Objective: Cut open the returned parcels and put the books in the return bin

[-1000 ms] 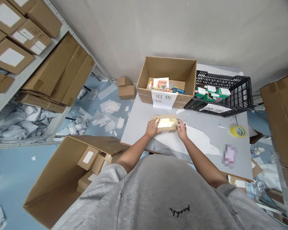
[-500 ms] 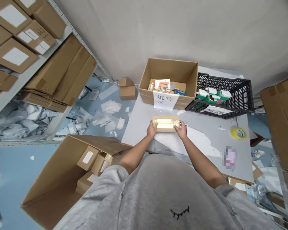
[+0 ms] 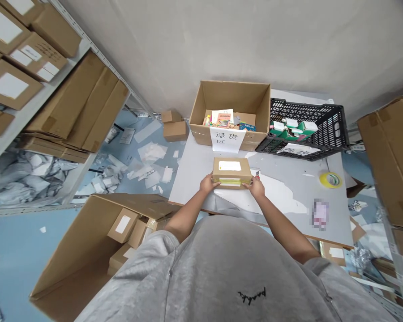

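Observation:
A small brown cardboard box (image 3: 231, 170) with a white label on top and a taped near side rests on the grey table (image 3: 289, 179). My left hand (image 3: 207, 184) grips its near left corner. At the near right corner my right hand (image 3: 255, 187) does the same. Both hands have their fingers curled onto the box.
Behind the small box stand an open carton (image 3: 233, 112) of colourful items with a paper sign and a black crate (image 3: 305, 127) of green-and-white packs. A yellow tape roll (image 3: 329, 179) lies right. A large open carton (image 3: 104, 237) of small boxes sits on the floor at left, beside shelves.
The small box has been turned over in my hands: its taped side faced up before, and now the labelled face is up with the tape toward me.

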Tool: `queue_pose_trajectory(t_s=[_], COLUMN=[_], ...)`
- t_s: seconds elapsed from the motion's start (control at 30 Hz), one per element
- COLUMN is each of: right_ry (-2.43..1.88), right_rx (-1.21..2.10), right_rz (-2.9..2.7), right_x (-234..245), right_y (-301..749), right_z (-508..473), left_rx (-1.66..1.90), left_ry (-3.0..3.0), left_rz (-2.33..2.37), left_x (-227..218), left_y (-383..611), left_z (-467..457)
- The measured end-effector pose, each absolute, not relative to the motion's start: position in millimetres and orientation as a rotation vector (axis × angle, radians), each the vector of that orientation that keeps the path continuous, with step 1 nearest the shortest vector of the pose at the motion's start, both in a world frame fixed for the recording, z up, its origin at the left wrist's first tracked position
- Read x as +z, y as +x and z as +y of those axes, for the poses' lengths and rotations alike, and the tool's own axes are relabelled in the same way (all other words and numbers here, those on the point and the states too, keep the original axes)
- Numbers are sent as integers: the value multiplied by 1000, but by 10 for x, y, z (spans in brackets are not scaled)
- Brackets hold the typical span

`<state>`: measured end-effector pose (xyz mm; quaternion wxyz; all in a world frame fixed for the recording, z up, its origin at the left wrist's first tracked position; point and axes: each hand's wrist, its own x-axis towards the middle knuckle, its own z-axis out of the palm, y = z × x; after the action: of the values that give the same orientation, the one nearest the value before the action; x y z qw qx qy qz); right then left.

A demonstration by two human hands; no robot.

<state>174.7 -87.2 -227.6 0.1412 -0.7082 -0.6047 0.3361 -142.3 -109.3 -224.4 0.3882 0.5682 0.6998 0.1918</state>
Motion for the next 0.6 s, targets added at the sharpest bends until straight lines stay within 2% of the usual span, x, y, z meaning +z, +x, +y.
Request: queue_pose_trajectory(t_s=[0.2,0.37,0.47,0.6], right_ry=[-2144,-1875,-1823,-1834], right_rx=[1244,1661,1655,1519], right_rz=[-1563,-1141,-1002,-1123], right_x=[-2354,-2346,-2314,-2297], right_y=[1693,1651,1619,1644], right_z=[-1060,-1080,-1039,-981], left_rx=[453,586,642,727], left_ry=[929,613,699,831], left_rz=[1337,1371,1538,1552], left_x=[-2152,-2189,-2231,-2274], left_y=[-1416,-1316,-1218,-1156], left_z=[-1069,-1033,-1013,-1023])
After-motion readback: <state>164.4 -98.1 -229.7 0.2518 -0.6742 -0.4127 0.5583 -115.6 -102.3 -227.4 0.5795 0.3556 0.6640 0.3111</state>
